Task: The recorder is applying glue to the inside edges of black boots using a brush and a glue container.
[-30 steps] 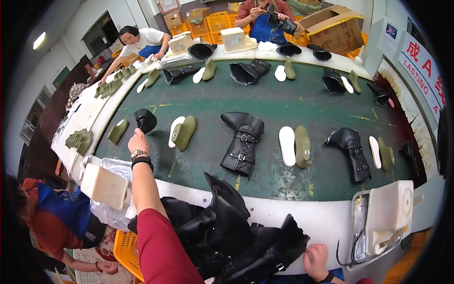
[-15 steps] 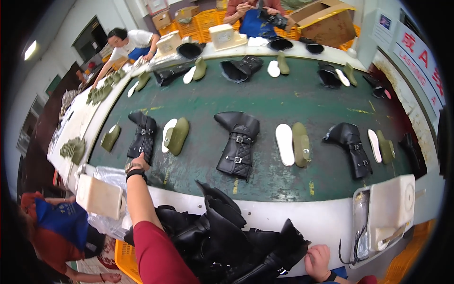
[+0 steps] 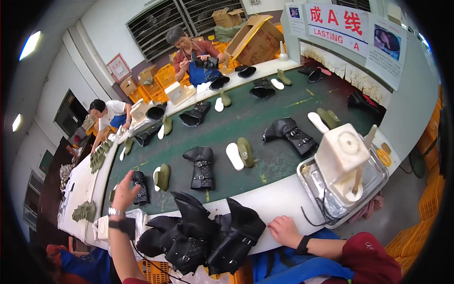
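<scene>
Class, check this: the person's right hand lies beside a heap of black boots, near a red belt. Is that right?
Not quite: the belt is green, not red, as the head view shows. The right hand does lie beside a heap of black boots.

Left hand (image 3: 124, 193) has come off the black boot (image 3: 141, 189) it touched 0.5 s ago; now raised, splayed.
</scene>
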{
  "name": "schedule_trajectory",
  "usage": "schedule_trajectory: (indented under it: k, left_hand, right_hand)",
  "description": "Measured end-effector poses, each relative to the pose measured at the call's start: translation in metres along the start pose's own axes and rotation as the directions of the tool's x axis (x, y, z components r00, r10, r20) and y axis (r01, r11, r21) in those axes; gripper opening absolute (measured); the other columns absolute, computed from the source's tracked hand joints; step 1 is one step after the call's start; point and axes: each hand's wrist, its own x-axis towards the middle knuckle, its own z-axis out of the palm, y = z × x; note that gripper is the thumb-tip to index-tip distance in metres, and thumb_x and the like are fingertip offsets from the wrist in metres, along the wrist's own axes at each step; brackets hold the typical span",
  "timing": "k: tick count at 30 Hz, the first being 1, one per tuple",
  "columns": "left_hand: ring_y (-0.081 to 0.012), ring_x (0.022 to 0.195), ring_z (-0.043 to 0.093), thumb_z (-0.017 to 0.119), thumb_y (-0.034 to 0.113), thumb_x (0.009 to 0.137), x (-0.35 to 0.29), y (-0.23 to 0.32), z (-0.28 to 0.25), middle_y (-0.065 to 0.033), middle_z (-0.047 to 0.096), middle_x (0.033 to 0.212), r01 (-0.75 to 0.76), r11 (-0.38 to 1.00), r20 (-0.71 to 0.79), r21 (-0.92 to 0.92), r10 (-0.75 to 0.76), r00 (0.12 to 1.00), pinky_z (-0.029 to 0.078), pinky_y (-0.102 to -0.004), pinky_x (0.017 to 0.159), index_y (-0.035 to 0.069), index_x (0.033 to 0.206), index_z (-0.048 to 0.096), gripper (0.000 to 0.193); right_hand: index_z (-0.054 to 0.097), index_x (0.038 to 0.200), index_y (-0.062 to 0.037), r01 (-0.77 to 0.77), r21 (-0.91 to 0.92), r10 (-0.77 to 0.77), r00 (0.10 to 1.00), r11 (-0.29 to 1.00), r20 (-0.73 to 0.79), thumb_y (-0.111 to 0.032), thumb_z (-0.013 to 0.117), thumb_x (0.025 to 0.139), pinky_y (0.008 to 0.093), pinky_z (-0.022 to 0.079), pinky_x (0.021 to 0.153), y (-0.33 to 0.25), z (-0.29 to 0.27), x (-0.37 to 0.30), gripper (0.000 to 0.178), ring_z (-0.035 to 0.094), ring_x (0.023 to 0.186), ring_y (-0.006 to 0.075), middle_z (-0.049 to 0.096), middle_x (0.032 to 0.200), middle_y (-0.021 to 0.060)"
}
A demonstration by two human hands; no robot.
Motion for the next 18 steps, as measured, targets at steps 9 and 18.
schedule_trajectory:
  k: [9,18]
  left_hand:
    - [-0.0351,0.107,0.045,0.077,0.054,0.049,-0.189,0.211,0.176,-0.0223,0.046,0.116,-0.232,0.949,0.034,0.213,0.230,0.973,0.038,-0.0450,0.086,0.009,0.137,0.029,0.109]
    - [-0.0385,0.108,0.045,0.079,0.054,0.042,-0.207,0.257,0.224,-0.0269,0.040,0.122,-0.066,0.959,-0.022,0.277,0.075,0.997,0.034,-0.0513,0.090,0.003,0.137,0.023,0.122]
  right_hand:
    - [0.059,0.091,-0.0111,0.062,0.020,-0.062,0.998,0.998,-0.006,-0.015,0.058,0.076,0.0367,0.039,0.071,-0.003,-0.002,-0.020,0.015,0.050,0.085,0.0240,0.052,0.087,0.0042]
    - [0.054,0.105,-0.0037,0.039,0.038,-0.040,0.998,0.999,0.039,-0.019,0.059,0.077,0.0371,0.037,0.090,0.000,-0.022,-0.021,0.032,0.046,0.107,0.0277,0.050,0.111,0.0125]
